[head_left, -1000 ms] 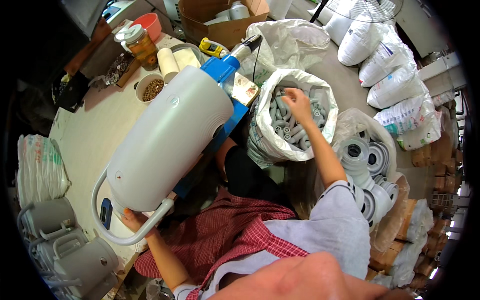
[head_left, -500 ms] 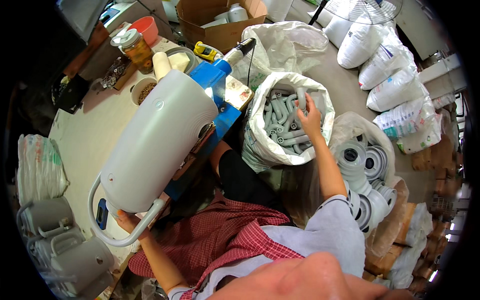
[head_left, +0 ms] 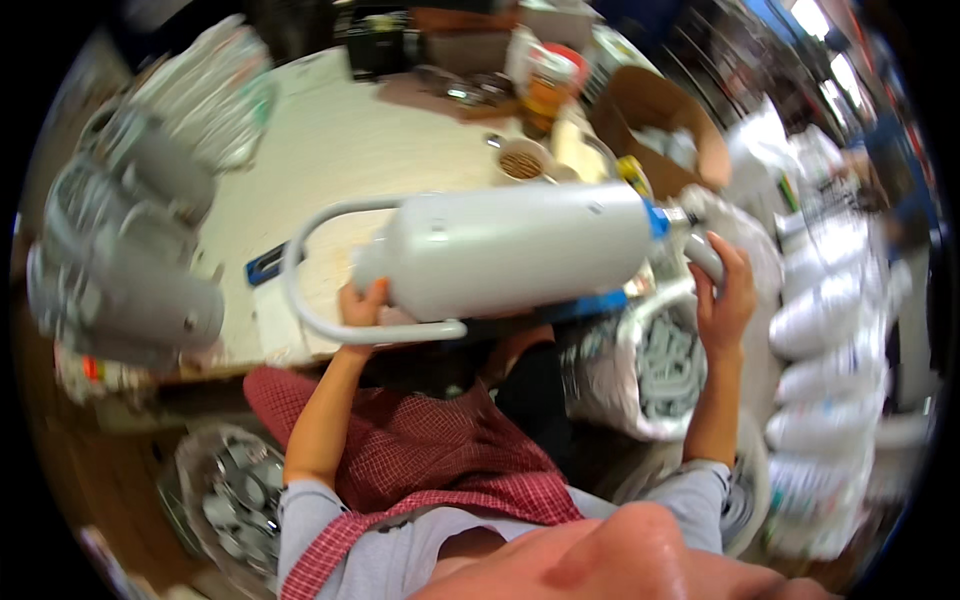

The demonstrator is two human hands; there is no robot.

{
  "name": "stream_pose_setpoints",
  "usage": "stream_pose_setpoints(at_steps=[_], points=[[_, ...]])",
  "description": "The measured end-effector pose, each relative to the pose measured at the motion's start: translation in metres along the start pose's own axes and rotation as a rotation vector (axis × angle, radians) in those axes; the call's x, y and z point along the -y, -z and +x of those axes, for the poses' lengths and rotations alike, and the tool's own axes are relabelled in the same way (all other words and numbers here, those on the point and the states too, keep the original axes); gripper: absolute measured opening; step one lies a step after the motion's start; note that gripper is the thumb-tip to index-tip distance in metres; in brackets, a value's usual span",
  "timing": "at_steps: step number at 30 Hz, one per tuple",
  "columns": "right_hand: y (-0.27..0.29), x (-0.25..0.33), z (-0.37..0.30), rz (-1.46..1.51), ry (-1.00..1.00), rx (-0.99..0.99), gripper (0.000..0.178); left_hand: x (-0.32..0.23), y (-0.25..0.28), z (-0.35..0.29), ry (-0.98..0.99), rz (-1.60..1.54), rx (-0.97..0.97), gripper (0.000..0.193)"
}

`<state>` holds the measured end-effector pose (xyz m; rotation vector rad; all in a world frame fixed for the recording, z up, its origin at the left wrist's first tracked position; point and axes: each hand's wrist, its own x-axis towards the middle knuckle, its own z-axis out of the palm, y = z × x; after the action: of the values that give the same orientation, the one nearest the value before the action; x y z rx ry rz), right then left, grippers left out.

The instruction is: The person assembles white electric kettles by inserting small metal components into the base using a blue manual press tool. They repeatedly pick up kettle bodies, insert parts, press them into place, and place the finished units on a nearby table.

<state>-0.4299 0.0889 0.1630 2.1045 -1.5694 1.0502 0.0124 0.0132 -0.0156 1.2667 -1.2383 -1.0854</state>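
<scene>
In the right hand: one short grey curved tube, gripped between thumb and fingers, raised near the right end of the large pale grey vessel, apparently apart from it. In the left hand: the narrow neck end of the same vessel, gripped from the near side, some fingers hidden. Around the left hand: the loop handle, curving out beyond the neck. Vessel position: on its side, along the near edge of the work table, right end at the blue fixture, support contact hidden from view. Just beside the curved tube: a metal-tipped tool, blurred. Probable fault: rolling or swinging of the vessel, due to a rounded body and a hold at one end only. Second possible fault: slipping or twisting of the tube, due to a smooth curved surface and a small grip area. Third: knocking of the right hand against the tool, due to close spacing. Below the right hand: an open white sack of similar grey tubes, a likely catch point for a dropped part. Farther out: a bowl of small brown pieces behind the vessel; at far left, stacked grey vessels.
</scene>
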Motion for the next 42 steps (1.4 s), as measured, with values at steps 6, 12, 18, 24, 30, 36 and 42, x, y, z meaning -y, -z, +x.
stream_pose_setpoints(at_steps=[6, 12, 18, 24, 30, 36, 42], points=[[-0.052, 0.124, 0.1, 0.058, 0.797, 0.292, 0.031, -0.039, -0.007, -0.007, -0.097, -0.105, 0.036, 0.033], [-0.071, 0.11, 0.067, 0.277, 0.572, 0.272, 0.021, -0.028, -0.007, -0.006, -0.174, 0.015, 0.061, 0.037], [-0.087, 0.095, 0.092, 0.29, 0.125, 0.242, 0.041, -0.023, -0.022, -0.001, -0.288, -0.039, -0.015, 0.041], [-0.145, 0.089, 0.163, 0.118, 0.023, 0.873, 0.06, -0.012, -0.029, 0.006, -0.305, 0.098, -0.116, 0.051], [-0.068, 0.132, 0.174, 0.33, 0.156, 0.546, 0.047, -0.027, -0.019, 0.003, -0.319, -0.009, 0.024, 0.036], [-0.079, 0.156, 0.149, 0.159, 0.42, 0.561, 0.03, -0.033, -0.017, 0.001, -0.317, -0.008, 0.049, 0.034], [-0.094, 0.154, 0.148, 0.131, 0.464, 0.67, 0.027, -0.03, -0.015, 0.002, -0.312, 0.006, 0.052, 0.036]])
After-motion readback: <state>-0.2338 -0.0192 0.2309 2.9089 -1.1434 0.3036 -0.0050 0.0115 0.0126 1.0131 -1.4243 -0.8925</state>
